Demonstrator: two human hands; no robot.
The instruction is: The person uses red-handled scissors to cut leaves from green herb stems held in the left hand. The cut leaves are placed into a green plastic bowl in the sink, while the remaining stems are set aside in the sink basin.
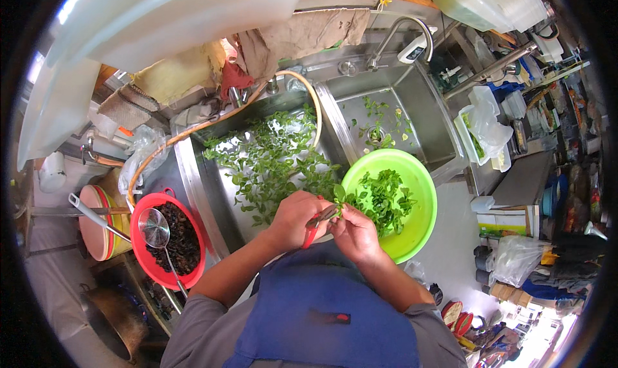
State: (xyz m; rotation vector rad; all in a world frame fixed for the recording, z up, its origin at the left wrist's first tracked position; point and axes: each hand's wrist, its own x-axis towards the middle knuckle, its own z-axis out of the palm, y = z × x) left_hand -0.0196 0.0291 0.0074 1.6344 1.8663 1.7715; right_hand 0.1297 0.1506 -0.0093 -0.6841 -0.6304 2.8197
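My left hand (295,219) grips a pair of scissors (324,215) with red handles, their dark blades pointing toward the right hand. Between the fingertips of my right hand (356,233) is a leafy green sprig (340,196), close to the blades. Both hands are together in front of my blue apron, at the near side of the sink. A bright green plastic basin (419,218) beside the right hand contains cut leafy greens (386,199). Loose leafy stems (270,162) lie spread in the left steel sink basin (224,194).
A red colander (140,261) of dark, wet-looking food stands left, with a metal strainer (154,228) across it. An orange hose (193,126) curves into the left basin. Leaf scraps (376,134) lie in the right basin (425,112) under a curved faucet (403,22).
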